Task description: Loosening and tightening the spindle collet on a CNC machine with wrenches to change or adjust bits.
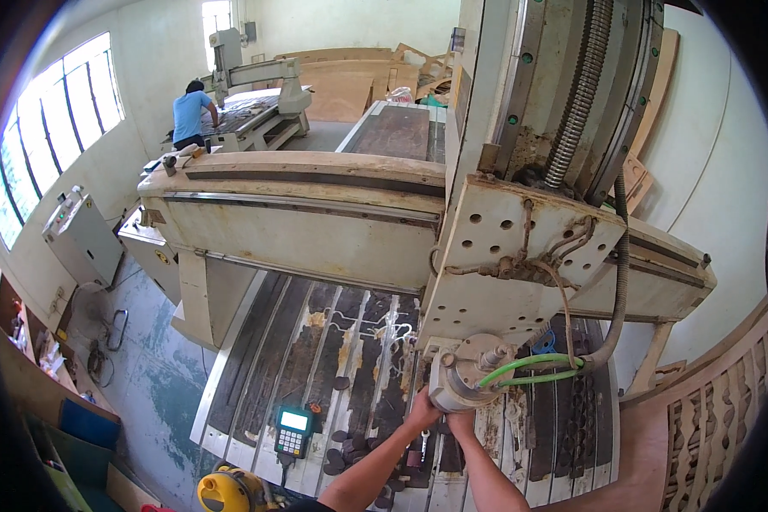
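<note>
Both my arms reach up to the round metal spindle motor (474, 375) of a large router machine. My left hand (421, 412) is against its lower left side, fingers bent in beneath it and closed; what they grip is hidden. Just beside it, my right hand (461, 423) reaches under the spindle's lower edge, and the housing covers its fingers. A green hose (529, 365) loops from the spindle top to a grey conduit (620, 290). Below my hands, a slim shiny metal piece (425, 444) and several dark round pads (350, 448) lie on the slotted bed (256, 358).
A handheld keypad controller (293, 431) with a lit screen rests on the bed's near left. The machine's gantry beam (299, 239) spans ahead. A yellow and black machine (230, 489) is at the lower left. A person in blue (191, 115) works at another router far left. Carved wooden panels (717, 427) stand at right.
</note>
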`<act>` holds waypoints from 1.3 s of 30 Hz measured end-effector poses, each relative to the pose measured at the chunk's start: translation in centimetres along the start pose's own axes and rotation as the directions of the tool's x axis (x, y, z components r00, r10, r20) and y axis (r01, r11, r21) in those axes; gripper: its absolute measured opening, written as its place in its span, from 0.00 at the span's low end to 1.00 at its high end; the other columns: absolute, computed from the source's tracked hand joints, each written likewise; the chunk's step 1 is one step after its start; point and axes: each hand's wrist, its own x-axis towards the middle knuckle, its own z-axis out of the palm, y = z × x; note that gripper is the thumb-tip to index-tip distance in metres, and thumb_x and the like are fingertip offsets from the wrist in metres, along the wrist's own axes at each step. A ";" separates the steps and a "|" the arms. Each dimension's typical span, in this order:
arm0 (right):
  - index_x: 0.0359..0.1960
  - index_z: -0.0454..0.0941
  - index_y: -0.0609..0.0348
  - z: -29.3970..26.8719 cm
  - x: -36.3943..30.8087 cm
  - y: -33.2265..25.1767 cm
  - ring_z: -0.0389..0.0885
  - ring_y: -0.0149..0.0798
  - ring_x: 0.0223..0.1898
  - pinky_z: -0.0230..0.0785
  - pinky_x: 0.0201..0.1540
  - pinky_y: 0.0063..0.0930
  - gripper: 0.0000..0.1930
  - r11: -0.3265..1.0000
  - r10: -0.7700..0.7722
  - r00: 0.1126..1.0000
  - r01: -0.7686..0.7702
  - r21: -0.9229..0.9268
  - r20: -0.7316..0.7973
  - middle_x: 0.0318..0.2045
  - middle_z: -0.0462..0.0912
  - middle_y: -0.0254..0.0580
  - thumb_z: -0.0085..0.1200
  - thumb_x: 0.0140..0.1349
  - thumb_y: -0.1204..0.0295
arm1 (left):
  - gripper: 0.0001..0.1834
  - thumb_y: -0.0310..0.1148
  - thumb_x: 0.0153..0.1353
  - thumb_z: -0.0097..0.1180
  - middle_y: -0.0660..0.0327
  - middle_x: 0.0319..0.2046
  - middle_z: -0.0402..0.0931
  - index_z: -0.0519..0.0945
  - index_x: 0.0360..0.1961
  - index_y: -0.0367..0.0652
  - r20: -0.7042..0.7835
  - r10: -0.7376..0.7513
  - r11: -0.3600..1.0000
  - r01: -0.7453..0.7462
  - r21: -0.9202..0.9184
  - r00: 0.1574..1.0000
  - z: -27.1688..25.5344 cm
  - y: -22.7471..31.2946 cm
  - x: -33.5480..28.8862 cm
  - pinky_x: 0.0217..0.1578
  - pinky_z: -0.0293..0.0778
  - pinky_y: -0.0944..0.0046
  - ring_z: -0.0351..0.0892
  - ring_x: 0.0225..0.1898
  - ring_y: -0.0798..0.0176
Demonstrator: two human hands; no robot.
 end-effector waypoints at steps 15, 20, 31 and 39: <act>0.45 0.75 0.66 -1.0 -0.8 -0.5 0.77 0.51 0.51 0.66 0.54 0.39 0.17 1.000 -0.012 1.000 0.013 -0.025 0.019 0.43 0.81 0.55 0.58 0.53 0.74 | 0.28 0.25 0.44 0.65 0.51 0.46 0.79 0.75 0.50 0.38 0.156 -0.056 0.994 0.070 -0.088 0.986 -2.3 -1.3 -0.9 0.46 0.72 0.60 0.77 0.48 0.61; 0.41 0.77 0.65 -4.3 -4.0 -1.3 0.83 0.43 0.29 0.74 0.35 0.31 0.14 0.945 0.313 0.947 -0.318 -0.070 -0.073 0.28 0.83 0.49 0.60 0.52 0.74 | 0.23 0.37 0.46 0.67 0.46 0.38 0.78 0.77 0.41 0.35 -0.169 -0.110 0.711 0.197 0.675 0.979 -8.0 1.8 -2.9 0.42 0.75 0.52 0.78 0.42 0.43; 0.39 0.79 0.64 -0.9 -9.3 -3.3 0.83 0.37 0.29 0.75 0.34 0.29 0.14 0.908 0.407 0.913 -0.402 -0.116 0.022 0.27 0.84 0.46 0.62 0.51 0.72 | 0.16 0.40 0.49 0.61 0.43 0.35 0.80 0.82 0.31 0.36 0.055 -0.579 0.417 0.237 0.877 0.814 -4.6 -0.7 -6.6 0.40 0.78 0.51 0.81 0.40 0.42; 0.38 0.81 0.62 0.5 -9.3 -1.6 0.81 0.33 0.27 0.72 0.31 0.27 0.10 0.763 0.569 0.806 -0.591 0.262 0.160 0.29 0.83 0.38 0.55 0.62 0.68 | 0.15 0.40 0.56 0.60 0.66 0.16 0.71 0.80 0.23 0.36 0.463 -0.670 0.720 0.659 0.218 0.580 -5.1 0.5 -7.0 0.18 0.65 0.66 0.69 0.17 0.70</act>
